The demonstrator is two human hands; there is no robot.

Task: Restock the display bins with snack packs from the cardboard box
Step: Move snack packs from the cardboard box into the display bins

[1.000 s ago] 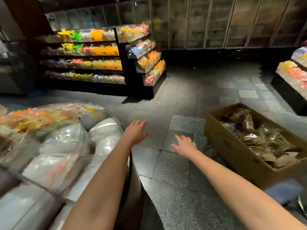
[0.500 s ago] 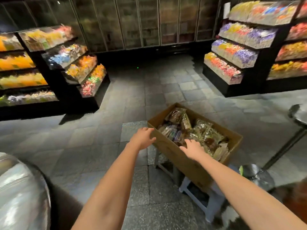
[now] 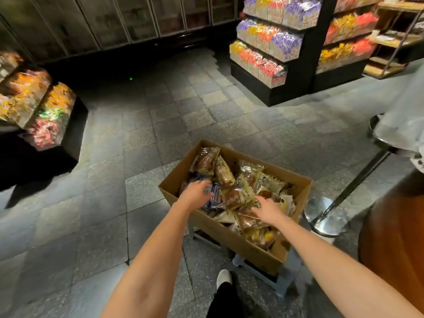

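Left hand [image 3: 195, 195]: fingers curl over a blue pack [image 3: 213, 196] — grip unclear.
Right hand [image 3: 268, 209]: fingers apart, resting on brown packs [image 3: 250, 220].
Cardboard box [image 3: 229, 235]: gather 2 packs before lifting.

Dim grey stone-tile floor [image 3: 142, 125], dark panelled wall [image 3: 114, 21], chrome stanchion base [image 3: 325, 216]

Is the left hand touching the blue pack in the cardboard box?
Touching. The head view shows the left hand in the cardboard box, its fingers curled over the blue pack.
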